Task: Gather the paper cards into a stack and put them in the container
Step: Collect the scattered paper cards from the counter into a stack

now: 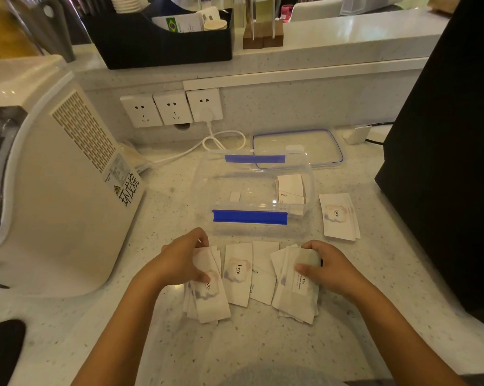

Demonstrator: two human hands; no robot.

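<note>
Two bare forearms are reaching over a speckled bench point(263, 338), each hand pressing on a fanned pile of paper cards. Left hand point(183, 261) is curling its fingers around the left pile point(211, 302); right hand point(322, 264) is gripping the right pile point(296, 296), lettered "The". Between them, a loose card point(238, 277) is showing "love." Just behind, a clear container point(252, 196) with blue clips is holding a few cards, its lid point(299, 147) lying beyond. Another "love." stack point(339, 217) is lying beside the container's right wall.

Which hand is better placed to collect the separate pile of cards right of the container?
The right hand: that pile lies on its side, while the left hand holds cards farther away.
</note>
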